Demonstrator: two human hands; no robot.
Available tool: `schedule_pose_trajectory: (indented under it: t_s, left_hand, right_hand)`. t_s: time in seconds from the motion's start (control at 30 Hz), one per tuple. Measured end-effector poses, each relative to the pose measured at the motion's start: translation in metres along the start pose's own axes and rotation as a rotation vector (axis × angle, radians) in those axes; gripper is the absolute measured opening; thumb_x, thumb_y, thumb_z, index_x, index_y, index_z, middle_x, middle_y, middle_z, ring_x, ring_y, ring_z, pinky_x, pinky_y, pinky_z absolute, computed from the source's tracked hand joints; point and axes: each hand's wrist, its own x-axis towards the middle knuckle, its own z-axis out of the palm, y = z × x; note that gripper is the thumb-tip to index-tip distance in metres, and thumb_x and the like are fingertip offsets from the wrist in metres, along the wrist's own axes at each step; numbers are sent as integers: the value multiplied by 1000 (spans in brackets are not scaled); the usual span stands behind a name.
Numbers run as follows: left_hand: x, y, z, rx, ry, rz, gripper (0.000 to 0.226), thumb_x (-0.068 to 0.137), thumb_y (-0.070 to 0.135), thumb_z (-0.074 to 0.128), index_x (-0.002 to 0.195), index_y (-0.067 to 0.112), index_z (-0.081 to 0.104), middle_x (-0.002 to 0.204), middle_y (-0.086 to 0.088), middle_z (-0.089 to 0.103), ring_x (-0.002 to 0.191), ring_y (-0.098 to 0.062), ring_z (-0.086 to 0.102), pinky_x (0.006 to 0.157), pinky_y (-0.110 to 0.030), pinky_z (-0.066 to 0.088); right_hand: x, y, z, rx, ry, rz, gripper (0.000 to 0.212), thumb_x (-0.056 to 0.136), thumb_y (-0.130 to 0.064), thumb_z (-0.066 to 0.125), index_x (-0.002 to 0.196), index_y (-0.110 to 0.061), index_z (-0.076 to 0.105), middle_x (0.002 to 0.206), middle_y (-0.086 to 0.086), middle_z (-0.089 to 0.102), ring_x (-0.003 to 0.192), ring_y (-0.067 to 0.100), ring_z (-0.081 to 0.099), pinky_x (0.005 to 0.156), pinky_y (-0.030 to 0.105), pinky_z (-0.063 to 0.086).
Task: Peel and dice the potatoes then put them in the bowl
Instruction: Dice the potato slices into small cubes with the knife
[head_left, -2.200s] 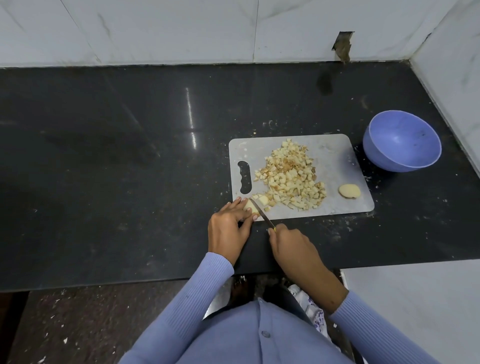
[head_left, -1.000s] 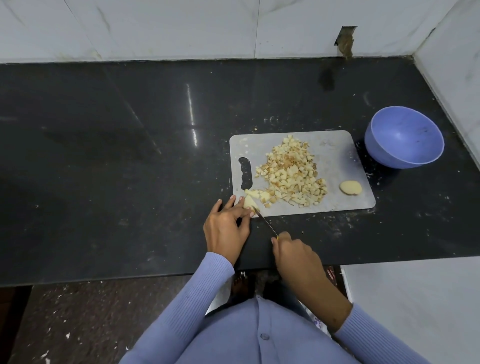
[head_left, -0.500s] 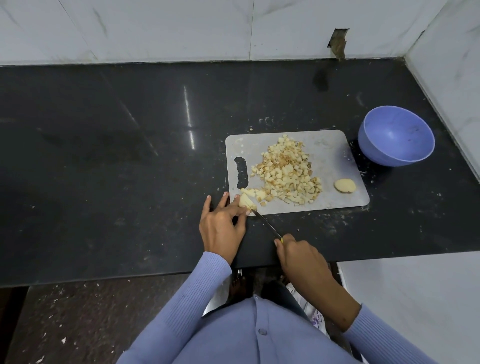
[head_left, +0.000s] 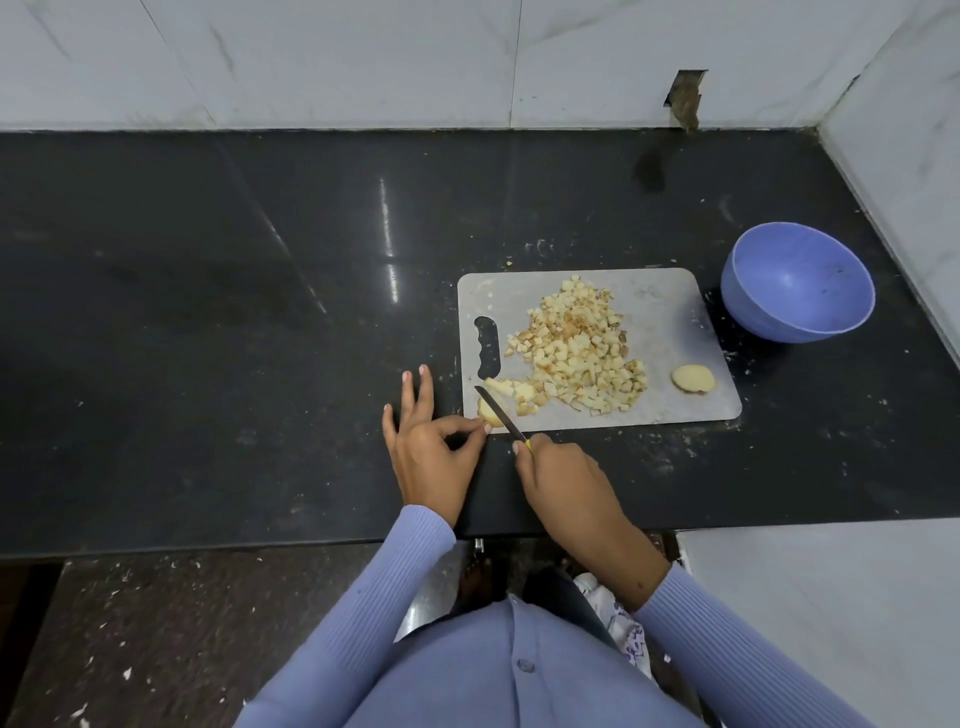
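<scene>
Potato slice (head_left: 488, 411) sits at the near left corner of the cutting board (head_left: 670, 400), and my left hand (head_left: 434, 457) pinches its near edge between thumb and forefinger, the other fingers spread out over the black counter (head_left: 208, 312). My right hand (head_left: 563, 480), just to the right of the left, is curled round the handle of the knife (head_left: 501, 414), whose blade lies slanted across the slice, tip pointing away from me and to the left. Beyond the blade is the heap of diced potato (head_left: 576, 348), and further right of it, near the board's right edge, one more uncut piece (head_left: 692, 378). The blue bowl (head_left: 797, 283) stands off the board's far right corner with nothing in it that I can see, so by my reckoning the dicing is nearly through and the loading not yet begun. My worry is the fingertips: the slice is small and they sit right beside the blade, so a slip on the wet potato could catch them. The slice also lies at the very edge of the board, and a push could send bits onto the counter.
</scene>
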Motion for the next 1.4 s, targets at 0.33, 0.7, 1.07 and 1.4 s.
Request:
schedule_pose_trajectory:
  t_s: [0.33,0.7,1.07,1.4]
  left_hand:
    - [3,5,4,-5,-15,-26,9,70,19,83,66,19,75,150,-6,32,144,-17,17,117,-40,2]
    - [3,9,3,58,2,-61,17,69,20,82,58,22,70,152,-7,29,146,-20,10,114,-50,-4]
    - [9,12,-3,177,2,87,14,62,17,87,64,16,74,88,0,61,87,-23,52,84,-29,31]
    - [34,27,-11,-56,-344,-110,67,67,-3,81,128,8,56,96,-7,55,71,-13,59,70,-12,51]
  right_hand:
    - [6,-5,7,-131,-76,14,35,105,-31,23,113,-6,46,109,13,62,100,32,59,68,34,33]
    - [-6,10,8,-212,-96,0,33,105,-33,22,110,-8,44,103,10,63,94,30,62,63,32,34]
    - [-27,34,-7,-200,-129,39,35,104,-38,23,106,-10,45,102,11,63,94,31,61,64,30,33]
    - [-6,36,-28,-64,-118,56,36,101,-39,33,74,-17,41,76,2,52,73,25,52,57,32,32]
